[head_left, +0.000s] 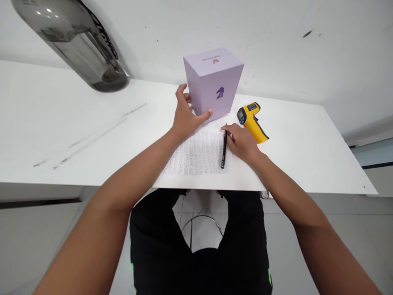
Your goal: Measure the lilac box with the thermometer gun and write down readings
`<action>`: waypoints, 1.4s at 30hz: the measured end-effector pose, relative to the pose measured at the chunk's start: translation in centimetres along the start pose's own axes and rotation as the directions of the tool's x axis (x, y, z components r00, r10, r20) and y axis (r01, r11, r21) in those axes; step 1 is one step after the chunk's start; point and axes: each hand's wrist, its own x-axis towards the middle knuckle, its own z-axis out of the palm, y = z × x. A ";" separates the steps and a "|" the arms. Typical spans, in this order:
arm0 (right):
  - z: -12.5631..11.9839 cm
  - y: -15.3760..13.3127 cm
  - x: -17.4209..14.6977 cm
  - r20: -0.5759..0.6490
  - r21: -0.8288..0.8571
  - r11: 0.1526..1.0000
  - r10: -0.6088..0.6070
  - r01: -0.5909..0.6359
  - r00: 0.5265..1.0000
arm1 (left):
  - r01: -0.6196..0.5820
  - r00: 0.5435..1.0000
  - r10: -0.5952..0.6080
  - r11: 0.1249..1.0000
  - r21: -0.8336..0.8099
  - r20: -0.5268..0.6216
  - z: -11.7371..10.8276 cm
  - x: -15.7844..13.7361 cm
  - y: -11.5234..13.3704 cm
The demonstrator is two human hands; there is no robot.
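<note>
A lilac box [219, 92] with a dark blue horse-head logo stands upright on the white table, close to the wall. My left hand [187, 116] grips its lower left corner, thumb on the front face and fingers along the left side. My right hand [241, 141] is closed around a black pen [224, 149]; some of its fingers are hidden. Under the pen and partly beneath my left forearm lies a sheet of paper [199, 155] covered with rows of writing. A yellow and black infrared thermometer [254, 123] lies right beside my right hand.
A large grey see-through bottle [89, 53] with liquid in it stands at the back left. The white table [92, 135] has dark scuff marks on its left part. Its front edge runs just above my legs, and a wall rises behind.
</note>
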 end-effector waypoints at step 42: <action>-2.3 3.9 0.1 -0.315 0.034 0.819 0.552 -0.572 0.772 | -0.003 0.996 0.005 1.000 0.022 -0.093 0.0 -0.3 1.3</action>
